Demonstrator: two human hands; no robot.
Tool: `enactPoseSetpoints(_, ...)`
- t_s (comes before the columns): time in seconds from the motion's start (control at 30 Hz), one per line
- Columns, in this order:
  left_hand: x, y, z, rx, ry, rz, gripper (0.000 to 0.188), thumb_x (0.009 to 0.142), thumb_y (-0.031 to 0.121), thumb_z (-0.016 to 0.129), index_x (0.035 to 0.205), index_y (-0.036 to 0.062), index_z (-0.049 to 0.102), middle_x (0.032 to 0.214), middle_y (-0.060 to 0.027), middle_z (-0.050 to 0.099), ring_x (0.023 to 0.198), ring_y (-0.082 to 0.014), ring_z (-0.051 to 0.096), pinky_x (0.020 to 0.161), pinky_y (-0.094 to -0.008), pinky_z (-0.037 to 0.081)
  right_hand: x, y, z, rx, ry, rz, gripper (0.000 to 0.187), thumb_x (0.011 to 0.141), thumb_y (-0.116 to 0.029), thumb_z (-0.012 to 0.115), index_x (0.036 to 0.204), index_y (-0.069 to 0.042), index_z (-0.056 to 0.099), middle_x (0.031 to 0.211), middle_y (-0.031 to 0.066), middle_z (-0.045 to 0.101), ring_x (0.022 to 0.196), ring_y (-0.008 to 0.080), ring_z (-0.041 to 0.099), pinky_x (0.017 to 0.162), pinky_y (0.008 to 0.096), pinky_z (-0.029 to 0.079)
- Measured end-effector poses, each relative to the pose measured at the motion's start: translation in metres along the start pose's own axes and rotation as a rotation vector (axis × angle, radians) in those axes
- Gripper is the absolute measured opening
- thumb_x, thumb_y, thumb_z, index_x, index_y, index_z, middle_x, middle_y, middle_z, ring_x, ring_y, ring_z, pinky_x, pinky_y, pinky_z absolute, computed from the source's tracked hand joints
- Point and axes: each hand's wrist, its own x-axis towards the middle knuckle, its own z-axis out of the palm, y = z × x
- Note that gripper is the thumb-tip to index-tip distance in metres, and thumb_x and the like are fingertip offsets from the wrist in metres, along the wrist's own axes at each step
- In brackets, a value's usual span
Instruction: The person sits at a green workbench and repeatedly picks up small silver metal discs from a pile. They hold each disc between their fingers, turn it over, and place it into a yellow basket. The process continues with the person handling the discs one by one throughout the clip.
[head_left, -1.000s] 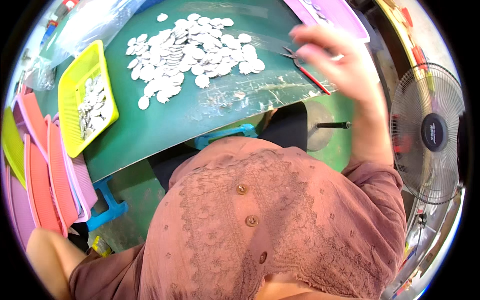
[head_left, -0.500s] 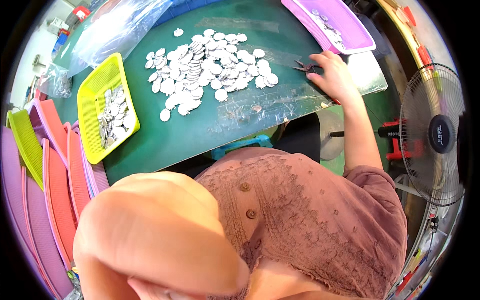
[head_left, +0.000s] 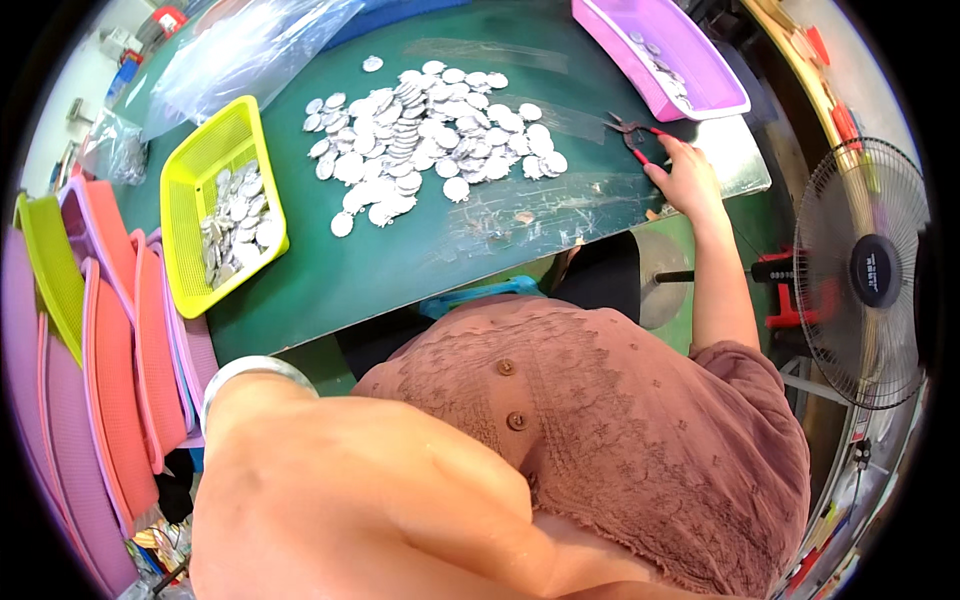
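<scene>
In the head view, we find a pair of red-handled metal pliers (head_left: 628,128) lying near the right edge of the dark green, scuffed tabletop (head_left: 290,275). The right hand (head_left: 687,173) is at its handles, thumb and fingers parted and partly curled; we cannot tell whether they grip the pliers or only touch them. The handles point toward the person, probably so that the palm meets them easily.

The left hand (head_left: 350,490) looms close to the camera, below a pale ring-shaped bracelet (head_left: 258,363). We cannot see its fingers, so we cannot tell how open it is or what it holds.

Flat, round, silvery-white discs (head_left: 430,130) overlap in one loose heap at mid-table, too many for us to count; one lies apart beyond it. We count two open plastic baskets holding similar pieces: a yellow-green rectangular basket (head_left: 188,185) left of the heap and a purple rectangular basket (head_left: 690,45) beyond the pliers. They seem set at either side to keep their pieces apart from the heap. We count one pair of pliers and one round, wire-caged fan (head_left: 873,268). The nested coral, purple and green plastic baskets (head_left: 112,385) at far left overlap too much to count.
</scene>
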Motion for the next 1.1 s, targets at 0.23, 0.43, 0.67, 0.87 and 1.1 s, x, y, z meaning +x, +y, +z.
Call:
enactPoseSetpoints(0.23,-0.030,0.018,-0.004,0.000,-0.048,0.074,0.016,0.078,0.020,0.059,0.091,0.0120,0.055,0.086,-0.0092,0.052,0.063,-0.0205,0.054,0.049,-0.0288,0.047,-0.011,-0.029,-0.001,0.213,0.182,-0.243,0.036,0.073,-0.022,0.063,0.104,-0.006,0.057,0.105,0.0131,0.057,0.101,0.0311,0.050,0.088,0.0380,0.039)
enactPoseSetpoints(0.43,-0.092,-0.014,-0.005,0.158,0.350,0.066,0.016,0.073,0.006,0.062,0.074,0.0074,0.047,0.071,-0.0062,0.050,0.053,-0.0146,0.045,0.047,-0.0247,0.039,-0.005,-0.081,-0.012,0.341,0.013,-0.475,0.034,0.073,-0.013,0.063,0.105,-0.005,0.057,0.106,0.0139,0.055,0.104,0.0303,0.049,0.090,0.0365,0.037)
enactPoseSetpoints(0.67,-0.129,-0.091,-0.014,0.533,0.767,-0.526,0.019,0.077,0.001,0.055,0.066,0.0055,0.040,0.076,-0.0018,0.045,0.066,-0.0073,0.038,0.059,-0.0200,0.032,0.003,-0.098,0.000,0.302,-0.076,-0.454,0.034,0.067,-0.014,0.067,0.098,-0.004,0.059,0.094,0.0137,0.053,0.099,0.0300,0.048,0.087,0.0357,0.039)
enactPoseSetpoints(0.87,-0.112,-0.130,-0.020,0.284,0.793,-0.732,0.016,0.082,0.010,0.056,0.095,0.0016,0.055,0.086,-0.0025,0.054,0.072,-0.0078,0.050,0.066,-0.0217,0.042,0.012,-0.088,0.004,0.404,0.019,-0.500,0.029,0.064,-0.015,0.067,0.087,-0.002,0.056,0.088,0.0132,0.056,0.090,0.0302,0.053,0.080,0.0343,0.042)
enactPoseSetpoints(1.1,-0.059,-0.164,-0.019,0.008,0.932,-0.714,0.030,0.086,0.018,0.053,0.111,0.0012,0.052,0.103,-0.0068,0.056,0.078,-0.0109,0.054,0.067,-0.0238,0.045,-0.013,-0.151,-0.022,1.244,-0.170,-0.382,0.030,0.067,-0.016,0.069,0.087,0.002,0.054,0.068,0.0047,0.055,0.060,0.0095,0.052,0.055,0.0233,0.044)
